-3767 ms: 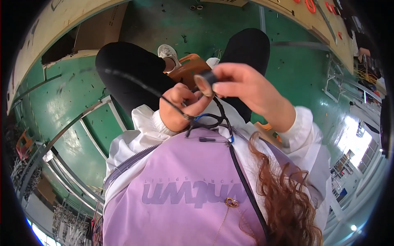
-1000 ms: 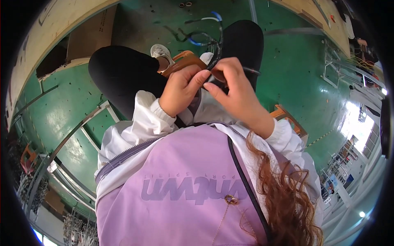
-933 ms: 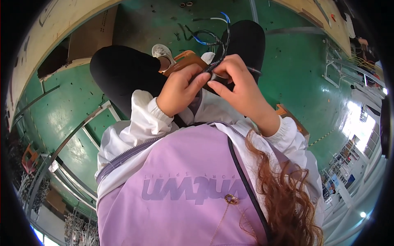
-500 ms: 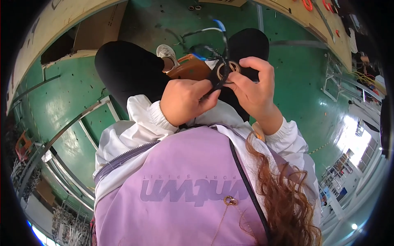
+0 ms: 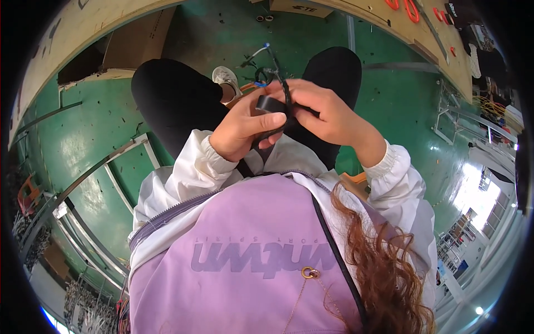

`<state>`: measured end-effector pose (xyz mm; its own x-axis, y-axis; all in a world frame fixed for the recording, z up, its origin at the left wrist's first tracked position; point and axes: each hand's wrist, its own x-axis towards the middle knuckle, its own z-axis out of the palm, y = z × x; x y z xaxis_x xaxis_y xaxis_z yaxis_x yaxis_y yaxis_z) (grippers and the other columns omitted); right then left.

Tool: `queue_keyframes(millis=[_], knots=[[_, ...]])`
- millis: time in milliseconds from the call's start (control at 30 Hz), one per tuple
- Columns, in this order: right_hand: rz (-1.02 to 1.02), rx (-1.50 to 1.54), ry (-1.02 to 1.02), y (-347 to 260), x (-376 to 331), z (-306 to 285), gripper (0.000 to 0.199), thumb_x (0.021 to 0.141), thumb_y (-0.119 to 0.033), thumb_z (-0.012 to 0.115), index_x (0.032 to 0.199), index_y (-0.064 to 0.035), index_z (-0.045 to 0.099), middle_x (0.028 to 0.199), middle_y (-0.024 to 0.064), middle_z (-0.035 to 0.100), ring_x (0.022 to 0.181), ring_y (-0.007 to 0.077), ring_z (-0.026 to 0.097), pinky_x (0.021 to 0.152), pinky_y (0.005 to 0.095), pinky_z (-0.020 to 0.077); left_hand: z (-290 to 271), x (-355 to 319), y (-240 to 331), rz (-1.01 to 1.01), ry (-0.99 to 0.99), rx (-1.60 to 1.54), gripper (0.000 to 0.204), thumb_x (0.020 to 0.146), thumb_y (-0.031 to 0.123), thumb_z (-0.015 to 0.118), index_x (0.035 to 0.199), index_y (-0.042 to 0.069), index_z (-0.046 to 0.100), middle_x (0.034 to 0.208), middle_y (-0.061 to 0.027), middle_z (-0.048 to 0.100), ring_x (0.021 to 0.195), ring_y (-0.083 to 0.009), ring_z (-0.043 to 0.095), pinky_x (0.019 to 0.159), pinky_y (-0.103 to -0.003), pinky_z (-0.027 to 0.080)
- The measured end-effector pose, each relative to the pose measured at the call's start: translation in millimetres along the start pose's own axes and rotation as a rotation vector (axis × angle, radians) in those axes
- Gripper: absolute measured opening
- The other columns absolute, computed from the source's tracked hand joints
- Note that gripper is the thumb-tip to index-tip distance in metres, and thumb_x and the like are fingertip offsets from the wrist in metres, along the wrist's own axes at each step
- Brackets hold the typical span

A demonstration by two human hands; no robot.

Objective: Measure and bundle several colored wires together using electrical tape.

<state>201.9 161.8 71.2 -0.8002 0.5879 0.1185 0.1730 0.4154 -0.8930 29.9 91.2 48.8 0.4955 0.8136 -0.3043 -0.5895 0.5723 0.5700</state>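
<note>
Gripping a black roll of tape (image 5: 271, 104) together, the left hand (image 5: 240, 127) and right hand (image 5: 327, 114) pinch it above the knees, a black cable (image 5: 285, 92) crossing it, green floor (image 5: 83, 145) below.

The green floor (image 5: 400, 106) spreads out beneath both hands and carries everything here. Just beyond the hands, a white shoe (image 5: 225, 79) rests on it, with a few loose wires (image 5: 253, 55) lying a little further out. Well to the left of the left hand (image 5: 239, 127), a flat piece of cardboard (image 5: 130, 50) lies on the floor beside a long wooden board (image 5: 55, 72). Below and left of that hand, grey metal bars (image 5: 97, 178) lie across the green surface.
</note>
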Motion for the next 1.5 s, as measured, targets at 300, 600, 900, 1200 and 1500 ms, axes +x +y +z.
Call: queue_keyframes(millis=[300,600,900,1200,1500], knots=[[0.461,0.121,0.137,-42,-11,16,0.029,0.085,-0.021,0.057,0.099,-0.0005,0.041,0.072,0.0017,0.049,0.061,0.0076,0.045,0.056,0.0211,0.0381,4,3,-24,0.902,0.321,1.309,0.039,0.065,-0.002,0.061,0.101,0.008,0.053,0.091,-0.0099,0.052,0.077,-0.0260,0.058,0.063,-0.030,0.049],[0.502,0.310,0.193,-8,-35,29,0.031,0.082,-0.016,0.061,0.095,-0.0008,0.038,0.079,0.0089,0.055,0.066,0.0128,0.054,0.058,0.0260,0.0440,-9,3,-8,-0.088,0.173,0.352,0.037,0.075,-0.001,0.055,0.111,-0.003,0.050,0.097,-0.0069,0.055,0.079,-0.0125,0.055,0.066,-0.024,0.045],[0.625,0.686,0.552,10,-65,56,0.025,0.084,-0.008,0.055,0.100,0.0009,0.038,0.082,0.0058,0.052,0.076,0.0077,0.051,0.066,0.0238,0.0486,-3,5,-2,-0.140,0.218,0.312,0.022,0.079,0.006,0.057,0.099,-0.002,0.057,0.076,-0.0015,0.056,0.061,-0.0061,0.045,0.053,-0.020,0.036],[0.612,0.300,0.411,-10,-33,43,0.026,0.085,-0.017,0.053,0.094,0.0005,0.037,0.070,0.0119,0.054,0.058,0.0194,0.055,0.055,0.0303,0.0441,8,19,-25,0.448,0.486,0.876,0.008,0.085,0.005,0.055,0.088,-0.001,0.051,0.071,-0.0071,0.057,0.061,-0.0136,0.054,0.055,-0.024,0.044],[0.214,-0.544,0.230,-15,-3,1,0.025,0.074,-0.022,0.063,0.081,-0.0073,0.045,0.065,0.0055,0.057,0.057,0.0247,0.058,0.050,0.0350,0.0449,8,21,-23,0.539,0.589,0.737,0.013,0.089,0.008,0.051,0.094,-0.004,0.047,0.068,-0.0062,0.060,0.055,-0.0068,0.057,0.049,-0.020,0.047]])
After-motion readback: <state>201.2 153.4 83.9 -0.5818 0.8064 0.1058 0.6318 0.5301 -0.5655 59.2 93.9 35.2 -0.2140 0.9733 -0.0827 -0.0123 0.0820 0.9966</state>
